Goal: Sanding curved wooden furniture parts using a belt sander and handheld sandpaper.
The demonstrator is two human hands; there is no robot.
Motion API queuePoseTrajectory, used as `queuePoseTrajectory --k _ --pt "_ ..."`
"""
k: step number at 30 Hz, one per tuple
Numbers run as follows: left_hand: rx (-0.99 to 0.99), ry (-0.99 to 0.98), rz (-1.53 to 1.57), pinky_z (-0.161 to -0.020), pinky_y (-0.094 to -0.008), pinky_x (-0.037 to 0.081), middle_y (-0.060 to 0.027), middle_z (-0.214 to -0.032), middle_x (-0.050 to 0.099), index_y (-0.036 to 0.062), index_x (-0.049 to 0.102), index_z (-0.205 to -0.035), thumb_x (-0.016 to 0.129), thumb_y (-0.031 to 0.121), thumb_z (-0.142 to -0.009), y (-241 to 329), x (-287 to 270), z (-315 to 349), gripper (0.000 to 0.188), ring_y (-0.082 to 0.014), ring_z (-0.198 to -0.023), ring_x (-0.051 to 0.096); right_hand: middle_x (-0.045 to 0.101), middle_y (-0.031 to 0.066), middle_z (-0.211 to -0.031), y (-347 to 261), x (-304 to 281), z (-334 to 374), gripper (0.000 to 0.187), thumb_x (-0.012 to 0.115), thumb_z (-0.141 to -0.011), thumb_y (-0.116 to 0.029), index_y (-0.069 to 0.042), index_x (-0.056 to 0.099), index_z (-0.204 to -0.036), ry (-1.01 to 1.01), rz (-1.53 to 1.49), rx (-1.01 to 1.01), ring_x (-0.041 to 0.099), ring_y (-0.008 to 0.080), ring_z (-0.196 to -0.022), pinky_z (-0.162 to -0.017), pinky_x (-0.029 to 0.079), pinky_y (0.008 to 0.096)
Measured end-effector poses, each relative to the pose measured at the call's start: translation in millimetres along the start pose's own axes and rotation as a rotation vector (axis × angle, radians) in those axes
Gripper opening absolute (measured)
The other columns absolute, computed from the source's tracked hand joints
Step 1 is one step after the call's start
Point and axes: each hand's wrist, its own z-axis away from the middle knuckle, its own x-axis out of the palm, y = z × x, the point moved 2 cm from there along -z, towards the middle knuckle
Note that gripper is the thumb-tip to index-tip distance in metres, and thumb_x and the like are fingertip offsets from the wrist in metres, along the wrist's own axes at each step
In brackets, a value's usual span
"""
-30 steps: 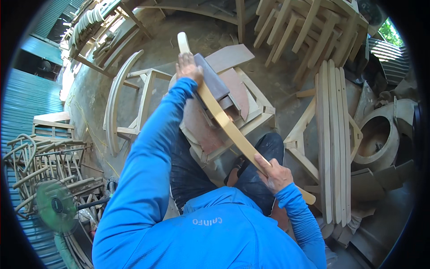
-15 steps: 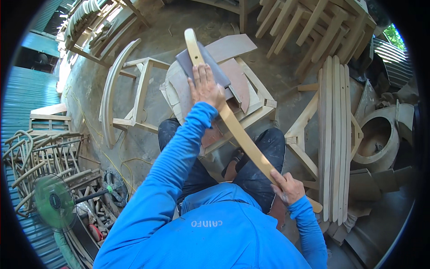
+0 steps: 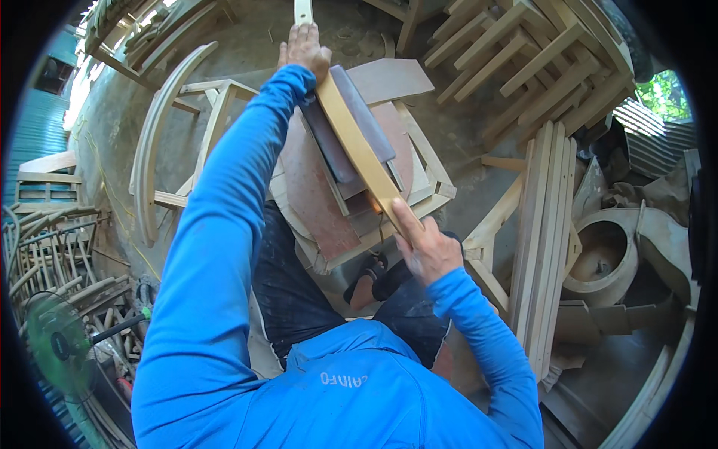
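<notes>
A long, curved wooden slat point(image 3: 348, 131) lies slantwise over a grey, flat, belt-like pad point(image 3: 370, 116). My left hand point(image 3: 308, 54) is closed on the slat near its far end, beyond the pad. At the near end, my right hand point(image 3: 434, 251) grips it, with the index finger along the wood. Under the pad are reddish and pale boards point(image 3: 310, 187) on a low wooden frame point(image 3: 430, 198). A small orange glow shows beneath the slat, close to my right hand. The slat's underside is hidden.
Curved slats and a wooden frame point(image 3: 213, 138) stand at the left. Several long slats point(image 3: 544, 247) lean on another frame at the right, beside a round-holed housing point(image 3: 598, 254). Stacked frames point(image 3: 523, 67) rise at the back right. A green fan point(image 3: 63, 344) stands near left.
The slat has slid away from me, up and left across the pad. Both hands have moved with it, the left to its far end and the right closer to the pad.
</notes>
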Motion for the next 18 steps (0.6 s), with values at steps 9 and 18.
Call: queuePoseTrajectory --k 9,18 --pt "-0.085 -0.026 -0.082 -0.126 -0.0531 0.020 -0.0147 -0.168 0.028 0.0040 0.031 -0.160 0.053 0.036 -0.091 27.1 -1.3 19.0 0.079 -0.0332 -0.158 0.018 0.062 0.0231 -0.095 -10.0 15.3 -64.8 0.071 0.065 -0.098 -0.040 -0.043 0.029 -0.160 0.042 -0.022 0.053 0.069 0.0465 -0.077 -0.071 0.058 0.0557" --pt "-0.186 -0.095 -0.084 -0.128 -0.0527 0.017 -0.0179 -0.170 0.022 -0.0025 0.021 -0.162 0.060 0.031 -0.090 98.1 -50.3 187.4 0.088 -0.0343 -0.160 0.012 0.060 0.0173 -0.095 3.2 6.4 80.2 0.072 0.069 -0.093 -0.030 -0.031 0.037 -0.157 -0.015 -0.119 -0.030 0.067 0.0400 -0.074 -0.066 0.057 0.0513"
